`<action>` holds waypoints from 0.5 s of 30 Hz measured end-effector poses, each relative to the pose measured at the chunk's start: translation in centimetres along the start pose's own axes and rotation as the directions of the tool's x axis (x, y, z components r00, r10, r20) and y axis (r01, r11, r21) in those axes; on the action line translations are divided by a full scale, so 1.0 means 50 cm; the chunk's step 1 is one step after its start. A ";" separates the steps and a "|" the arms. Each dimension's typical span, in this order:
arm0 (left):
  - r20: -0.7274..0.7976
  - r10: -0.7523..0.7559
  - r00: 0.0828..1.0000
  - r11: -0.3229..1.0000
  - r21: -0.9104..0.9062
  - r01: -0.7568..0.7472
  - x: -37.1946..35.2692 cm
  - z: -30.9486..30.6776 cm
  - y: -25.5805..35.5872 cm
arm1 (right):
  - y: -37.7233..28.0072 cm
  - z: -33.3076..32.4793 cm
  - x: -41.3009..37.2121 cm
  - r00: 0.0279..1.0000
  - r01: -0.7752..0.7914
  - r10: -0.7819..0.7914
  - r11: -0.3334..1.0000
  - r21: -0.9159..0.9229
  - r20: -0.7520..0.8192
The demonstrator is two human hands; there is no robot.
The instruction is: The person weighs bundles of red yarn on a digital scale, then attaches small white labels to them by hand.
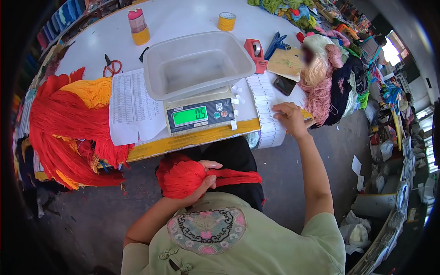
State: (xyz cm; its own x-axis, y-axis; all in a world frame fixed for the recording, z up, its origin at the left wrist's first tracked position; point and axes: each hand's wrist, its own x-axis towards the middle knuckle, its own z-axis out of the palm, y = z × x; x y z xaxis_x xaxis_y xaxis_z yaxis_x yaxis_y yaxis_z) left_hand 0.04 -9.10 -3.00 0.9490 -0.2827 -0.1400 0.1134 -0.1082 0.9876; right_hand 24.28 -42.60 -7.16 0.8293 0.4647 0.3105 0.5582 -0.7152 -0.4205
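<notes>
- A soft bundle of bright red yarn (184, 178) lay on the lap, round at its left end and narrowing to a flat tail towards the right.
- A larger heap of loose red yarn (64, 110), stringy and thick, hung over the left part of the smooth white table (183, 17); orange yarn (94, 90) was among it.
- One shallow rectangular tub of translucent grey plastic (195, 68) stood upon one digital scale (201, 112), whose green display showed 0.5.
- To the right, one long white paper strip with printed marks (266, 117) hung over the near edge; farther were one red tape dispenser (255, 56) and one blue clamp-like tool (277, 46).
- Far to the left lay one pair of scissors with red handles (112, 67).
- The left hand (202, 178) gripped the red bundle, its thumb closed around the narrow part.
- The right arm was stretched forward; the right hand (289, 118) bent its fingers at the strip's right edge, but I could not tell whether they pinched it.
</notes>
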 end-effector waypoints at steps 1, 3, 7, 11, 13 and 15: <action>0.002 0.002 1.000 1.000 0.006 -0.002 -0.001 0.000 0.000 | 0.000 -0.001 0.001 1.000 -0.009 0.009 1.000 -0.007 0.006; 0.003 0.009 1.000 1.000 0.017 -0.009 -0.001 -0.001 0.000 | -0.002 -0.006 -0.004 0.999 -0.026 0.026 0.999 -0.034 0.018; -0.016 -0.038 0.999 0.999 -0.036 0.037 -0.006 -0.002 -0.003 | -0.005 0.021 -0.036 0.989 -0.030 0.027 0.999 -0.022 -0.142; -0.062 -0.053 0.997 0.994 -0.104 0.046 0.000 -0.008 0.006 | -0.030 0.030 -0.065 0.940 -0.139 0.094 0.983 -0.116 -0.328; -0.104 0.000 0.995 0.996 -0.091 -0.010 0.002 -0.014 0.008 | -0.106 0.021 -0.066 0.875 -0.206 0.107 0.965 -0.162 -0.472; -0.149 0.094 0.984 0.993 -0.062 -0.104 0.011 -0.010 0.010 | -0.216 0.024 -0.074 0.865 -0.206 0.420 0.797 0.567 -0.276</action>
State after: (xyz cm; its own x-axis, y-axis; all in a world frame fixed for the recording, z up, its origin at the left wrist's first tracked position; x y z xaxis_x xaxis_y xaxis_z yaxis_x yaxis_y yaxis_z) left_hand 0.79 -8.82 -2.54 0.9886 -0.1467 -0.0347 0.0323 -0.0185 0.9993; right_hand 15.20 -35.95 -4.81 0.9439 -0.0428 0.3274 0.2895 -0.3696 -0.8829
